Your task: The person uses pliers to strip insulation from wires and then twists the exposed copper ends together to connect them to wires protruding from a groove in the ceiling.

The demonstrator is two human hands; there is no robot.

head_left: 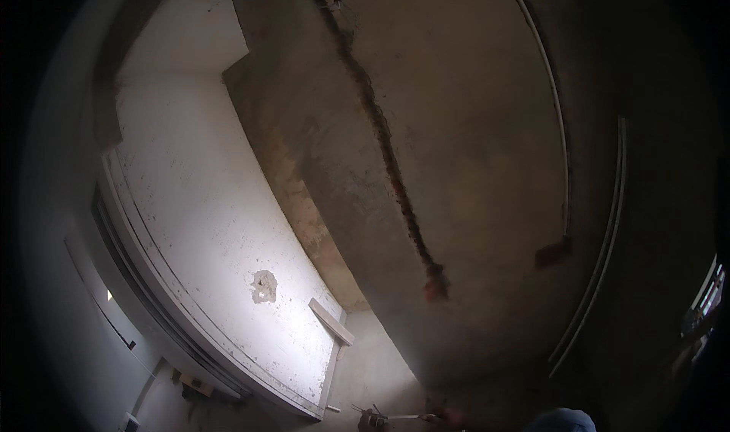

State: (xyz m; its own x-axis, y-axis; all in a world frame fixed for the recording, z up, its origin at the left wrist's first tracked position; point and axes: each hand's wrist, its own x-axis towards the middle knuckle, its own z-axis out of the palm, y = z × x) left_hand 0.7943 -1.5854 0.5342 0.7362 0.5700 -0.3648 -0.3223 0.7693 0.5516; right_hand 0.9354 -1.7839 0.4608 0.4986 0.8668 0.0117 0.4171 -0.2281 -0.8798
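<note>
Head view: dim hand (450, 418) at bottom edge, can't tell if fingers grasp the pale rod (404, 417) just left, wall groove (398, 192) above them.

- Rod (403, 417), one: slim, pale, apparently straight; lay nearly level across the bottom margin of the head view, a little right of centre; right end lost in reddish-brown shadow.
- Dark clump (371, 419), one: irregular in outline, thin prongs jutting upward and to the left; sat at the rod's left end, whether joined or merely touching unclear; exact kind too dim to tell.
</note>
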